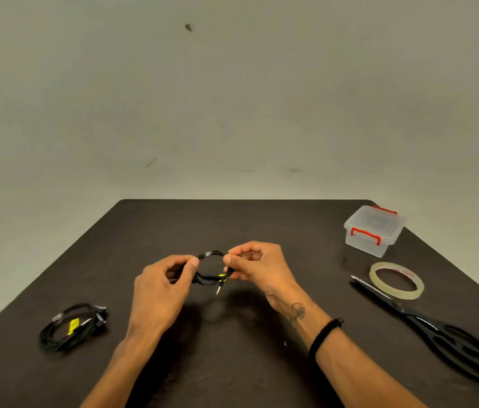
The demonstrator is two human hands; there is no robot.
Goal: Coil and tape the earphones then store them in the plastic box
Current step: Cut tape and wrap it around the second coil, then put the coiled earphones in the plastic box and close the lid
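Nearest the camera, two bare forearms reach in over the dark table (247,225), the right one wearing a black wristband (322,334). Just beyond, the left hand (161,287) and the right hand (257,269) hold a coiled pair of black earphones (210,267) between them above the tabletop, each hand pinching one side of the loop with thumb and fingertips; the plug end hangs down near the right fingers. A pale glint on the far arc of the coil may be tape, though it is too small to be sure. The step in hand looks like the taping or checking of this coil. If it is bound, the next move calls for freeing one hand and carrying the coil to the plastic box (375,229), whose lid appears closed under red clips, so it would need opening first.

Off to the left lies a second coil (70,328) with a yellow tag. To the right lie black scissors (426,322) and, just beyond, a tape roll (396,279); the box stands farther back. Behind the table rises a plain, scuffed wall (232,83).
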